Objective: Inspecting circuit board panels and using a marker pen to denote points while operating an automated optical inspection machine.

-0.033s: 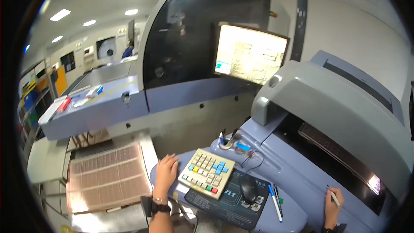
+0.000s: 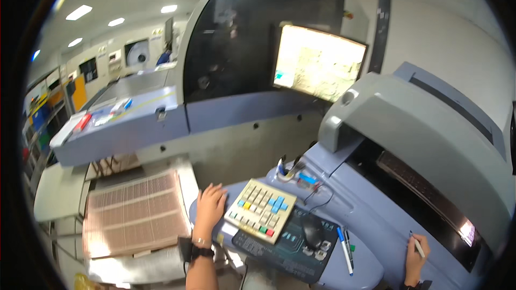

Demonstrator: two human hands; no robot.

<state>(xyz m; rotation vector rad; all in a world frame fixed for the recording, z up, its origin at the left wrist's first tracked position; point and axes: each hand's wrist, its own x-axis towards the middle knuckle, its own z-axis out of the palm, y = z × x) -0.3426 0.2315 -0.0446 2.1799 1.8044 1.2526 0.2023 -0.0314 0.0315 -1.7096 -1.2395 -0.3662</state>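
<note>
Pen (image 2: 419, 248) pinched in right hand (image 2: 415, 259), lower right, likely for control; left hand (image 2: 211, 207), loosely spread, apparently empty, rests by keypad (image 2: 260, 209) on tabletop (image 2: 370, 260), presumably steadying.

No wording is legible. Any legends on the keys of the cream control keypad (image 2: 260, 210) are too small to make out. Pale print and graphics on the dark mouse pad (image 2: 284, 255) are too fine to read. The monitor (image 2: 318, 62) shows washed-out dark marks; small wall signs (image 2: 156, 32) in the background are blurred.
</note>
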